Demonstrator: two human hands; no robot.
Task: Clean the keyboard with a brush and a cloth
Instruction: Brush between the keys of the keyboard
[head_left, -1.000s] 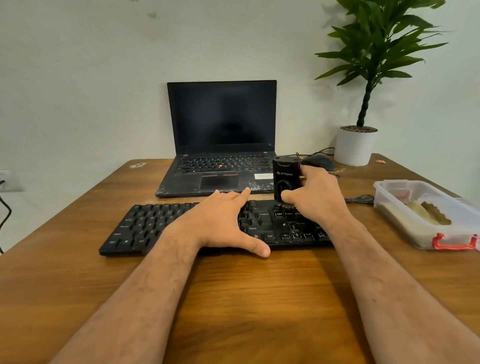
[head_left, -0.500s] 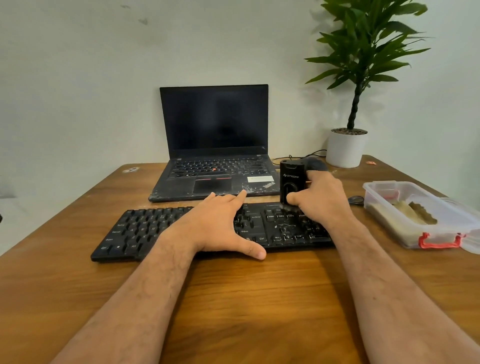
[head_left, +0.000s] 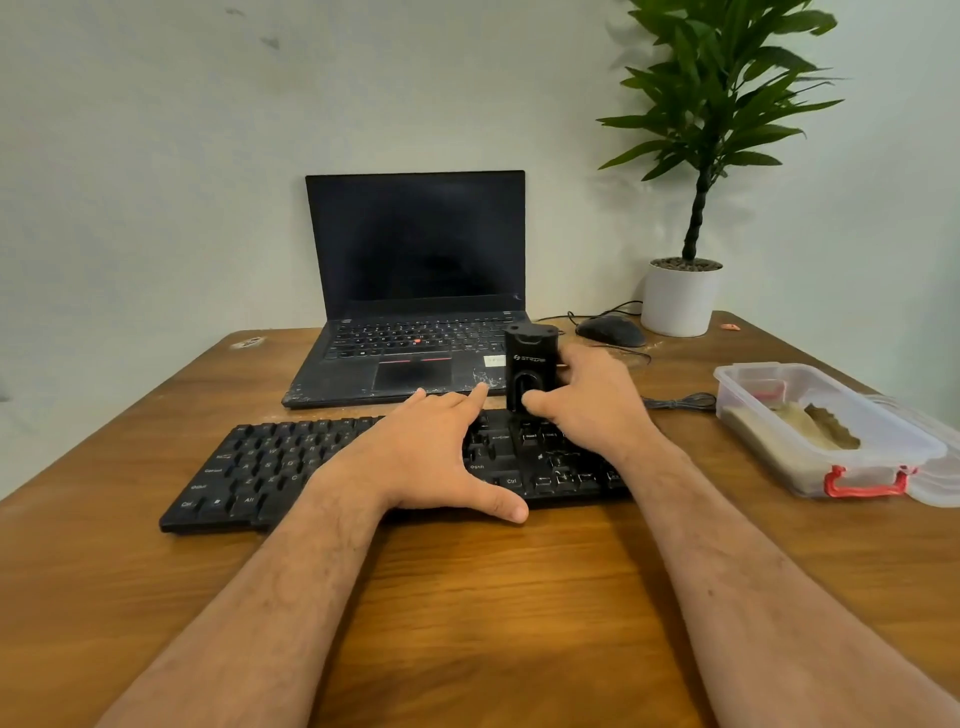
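Right hand (head_left: 587, 405) grips the upright black brush (head_left: 531, 364) on the keyboard (head_left: 249, 467); left hand (head_left: 426, 457) lies flat, fingers spread, pressing the keys.

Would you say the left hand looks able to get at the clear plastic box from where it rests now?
Probably not directly: the left hand lies flat on the keyboard, and the right hand, holding the black brush, sits between it and the box.

Wooden desk (head_left: 493, 597) against a pale wall (head_left: 156, 156).
An open black laptop (head_left: 415, 291) with a dark screen stands at the back; right of it lie a black mouse (head_left: 610, 330) and a potted plant (head_left: 691, 208). A clear plastic container (head_left: 815, 431) with red clasps sits at the right edge.
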